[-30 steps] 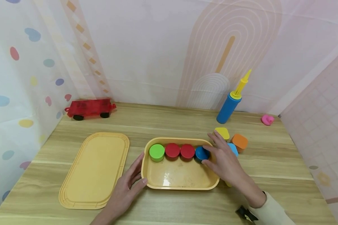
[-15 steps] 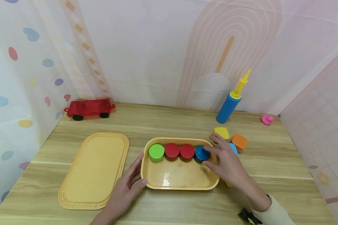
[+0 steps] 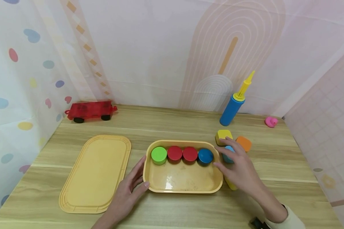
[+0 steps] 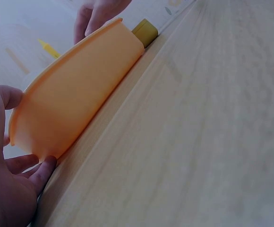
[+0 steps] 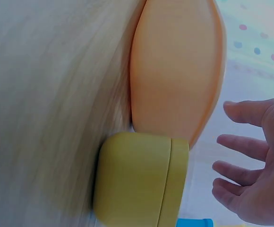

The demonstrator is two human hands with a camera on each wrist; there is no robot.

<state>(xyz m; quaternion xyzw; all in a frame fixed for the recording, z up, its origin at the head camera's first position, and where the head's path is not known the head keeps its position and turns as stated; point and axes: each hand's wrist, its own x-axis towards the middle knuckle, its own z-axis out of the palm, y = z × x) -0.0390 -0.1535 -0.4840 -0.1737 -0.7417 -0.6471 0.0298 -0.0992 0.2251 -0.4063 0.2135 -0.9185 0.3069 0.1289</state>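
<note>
A yellow-orange rectangular tub (image 3: 186, 187) stands on the table. My left hand (image 3: 129, 190) grips its left end, thumb at the near corner; the left wrist view shows fingers against the tub (image 4: 75, 90) wall. Along the far side inside sit round pieces: green (image 3: 159, 155), red (image 3: 175, 154), another red (image 3: 190, 155) and dark blue (image 3: 205, 156). My right hand (image 3: 240, 165) hovers by the tub's right end, fingers spread and nothing held. Beside it are a light blue piece (image 3: 227, 155), partly hidden, and a rounded yellow lidded piece (image 5: 137, 179).
A flat yellow-orange lid (image 3: 96, 175) lies left of the tub. Behind the right hand are a yellow square piece (image 3: 224, 137) and an orange one (image 3: 244, 143). Farther back stand a blue pump (image 3: 232, 109), a pink duck (image 3: 271, 121) and a red toy wagon (image 3: 91, 111).
My right hand has let go of the dark blue round piece and moved right, out of the tub. The left hand and the tub have stayed put.
</note>
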